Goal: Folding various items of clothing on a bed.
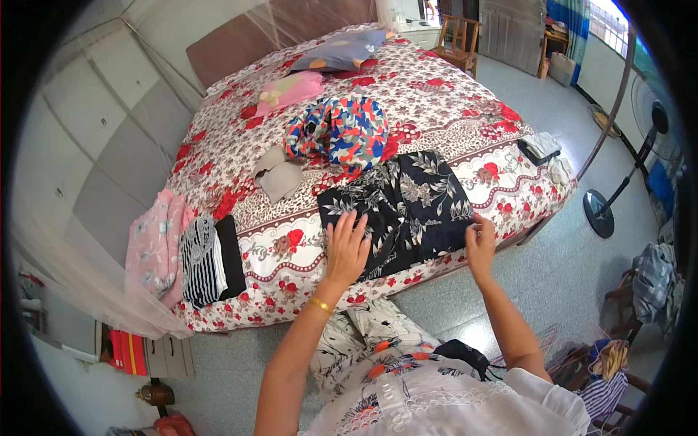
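Observation:
A black garment with pale leaf and flower prints (401, 212) lies spread at the near edge of the bed. My left hand (347, 248) rests palm down on its left part, fingers extended and a little apart. At the garment's right edge is my right hand (481, 240), its fingers curled; whether cloth is pinched between them cannot be told. Beyond the garment sits a bunched camouflage-patterned cloth (349, 131) in red, blue and green. A beige bra-like garment (279, 175) lies to its left.
Folded clothes, one pink (158, 245), one striped (200, 267), lie at the bed's left edge. Small folded items (540, 146) lie near the right corner. Pillows (338, 52) are at the back. A fan (600, 212), a pole and laden chairs stand right; mosquito netting hangs left.

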Motion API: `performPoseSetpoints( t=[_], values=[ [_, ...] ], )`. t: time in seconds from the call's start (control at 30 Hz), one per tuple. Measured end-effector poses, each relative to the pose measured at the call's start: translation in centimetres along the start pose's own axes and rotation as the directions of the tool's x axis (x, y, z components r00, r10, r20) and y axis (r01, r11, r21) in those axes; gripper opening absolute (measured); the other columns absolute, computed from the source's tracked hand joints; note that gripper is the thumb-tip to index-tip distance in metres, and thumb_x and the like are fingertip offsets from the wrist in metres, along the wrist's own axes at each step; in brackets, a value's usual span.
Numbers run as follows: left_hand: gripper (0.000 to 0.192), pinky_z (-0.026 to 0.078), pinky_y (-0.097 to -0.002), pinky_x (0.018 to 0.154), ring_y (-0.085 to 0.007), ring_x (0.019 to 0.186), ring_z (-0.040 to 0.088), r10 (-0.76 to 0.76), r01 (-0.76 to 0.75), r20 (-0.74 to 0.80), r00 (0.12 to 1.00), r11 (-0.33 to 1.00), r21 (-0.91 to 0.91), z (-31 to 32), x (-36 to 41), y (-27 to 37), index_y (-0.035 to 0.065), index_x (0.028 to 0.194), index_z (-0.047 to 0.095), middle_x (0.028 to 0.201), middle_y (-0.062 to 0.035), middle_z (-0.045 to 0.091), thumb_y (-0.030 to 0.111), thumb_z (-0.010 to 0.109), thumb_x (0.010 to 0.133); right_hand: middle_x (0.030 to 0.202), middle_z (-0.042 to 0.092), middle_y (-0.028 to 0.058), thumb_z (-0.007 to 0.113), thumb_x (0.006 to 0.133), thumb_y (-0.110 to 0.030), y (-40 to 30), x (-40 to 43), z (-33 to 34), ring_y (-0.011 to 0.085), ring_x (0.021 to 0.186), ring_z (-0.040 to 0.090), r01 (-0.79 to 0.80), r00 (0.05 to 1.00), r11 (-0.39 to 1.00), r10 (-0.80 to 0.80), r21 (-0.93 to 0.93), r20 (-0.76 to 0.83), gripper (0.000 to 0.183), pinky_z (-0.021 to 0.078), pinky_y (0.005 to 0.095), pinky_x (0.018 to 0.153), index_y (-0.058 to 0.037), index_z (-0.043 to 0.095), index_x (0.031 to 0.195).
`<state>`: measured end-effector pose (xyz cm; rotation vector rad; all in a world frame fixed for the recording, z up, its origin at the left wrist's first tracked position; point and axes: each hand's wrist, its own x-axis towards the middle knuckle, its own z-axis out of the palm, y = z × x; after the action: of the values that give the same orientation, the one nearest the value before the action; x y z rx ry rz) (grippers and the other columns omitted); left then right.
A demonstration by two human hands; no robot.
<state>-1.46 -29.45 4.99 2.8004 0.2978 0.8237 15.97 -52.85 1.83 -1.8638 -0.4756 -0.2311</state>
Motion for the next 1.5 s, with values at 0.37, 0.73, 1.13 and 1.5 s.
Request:
performPoseSetpoints(
  t=[0.37,0.73,1.13,1.5],
  values=[
    [0.062,0.018,-0.0537,0.102,-0.0311,0.131,0.021,-0.153,0.107,0.325,0.933,0.982,0.156,5.3,2.0,1.4,0.0111,0.137,0.026,0.140,-0.0174,0.025,0.044,0.040,0.087,0.079,0.057,0.0072,0.063,0.078,-0.022,5.8,1.9,1.9,0.0133,0.070,0.052,-0.351,0.936,0.925,0.352,0.144,0.021,0.031,0.0421,0.0257,0.065,0.0016,0.052,0.095],
    [0.061,0.016,-0.0518,0.104,-0.0288,0.132,0.019,-0.184,0.127,0.334,0.925,0.974,0.186,5.2,2.2,1.5,0.0131,0.139,0.022,0.142,-0.0151,0.022,0.045,0.035,0.089,0.085,0.058,0.0033,0.061,0.075,-0.005,2.3,3.0,2.9,0.0093,0.075,0.051,-0.301,0.954,0.829,0.269,0.472,0.136,0.033,0.0420,0.0219,0.068,0.0027,0.053,0.107],
    [0.069,0.032,-0.0308,0.097,-0.0201,0.113,0.044,-0.592,0.534,0.575,0.564,-0.269,-0.801,4.7,5.0,-3.4,0.0011,0.126,0.043,0.121,-0.0114,0.050,0.057,0.041,0.085,0.083,0.057,0.0140,0.058,0.071,-0.007,-10.1,-2.9,11.3,0.0312,0.069,0.057,0.597,0.644,0.801,-0.510,0.043,0.570,0.043,0.0464,0.0383,0.058,-0.0072,0.050,0.112],
    [0.021,0.051,-0.0394,0.075,-0.0226,0.084,0.062,-0.476,0.342,0.621,0.623,-0.548,-0.763,4.6,5.9,-9.7,0.0033,0.098,0.060,0.094,-0.0108,0.064,0.017,0.059,0.082,0.077,0.048,0.0102,0.059,0.067,-0.002,-11.5,-6.8,10.5,0.0270,0.070,0.053,0.675,0.544,0.731,-0.586,0.102,0.601,0.044,0.0449,0.0362,0.059,-0.0020,0.050,0.110]
  ],
)
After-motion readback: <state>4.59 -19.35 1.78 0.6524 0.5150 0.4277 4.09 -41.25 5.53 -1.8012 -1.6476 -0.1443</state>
